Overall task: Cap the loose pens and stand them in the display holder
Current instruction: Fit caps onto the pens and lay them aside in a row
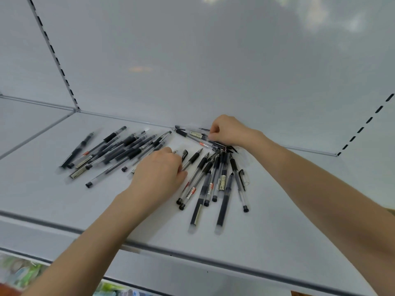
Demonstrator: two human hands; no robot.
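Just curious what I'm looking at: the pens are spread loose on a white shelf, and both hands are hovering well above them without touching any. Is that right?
Not quite. The pens do lie loose on the white shelf, but the hands are down among them: the left hand rests on the pile, and the right hand pinches pens near the back wall. The head view shows it.

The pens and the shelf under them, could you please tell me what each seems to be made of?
The pens look like clear plastic, as the ink tubes show through, with matte black grips, likely rubber. The shelf looks like painted metal: smooth pale grey with a soft sheen, though this is uncertain.
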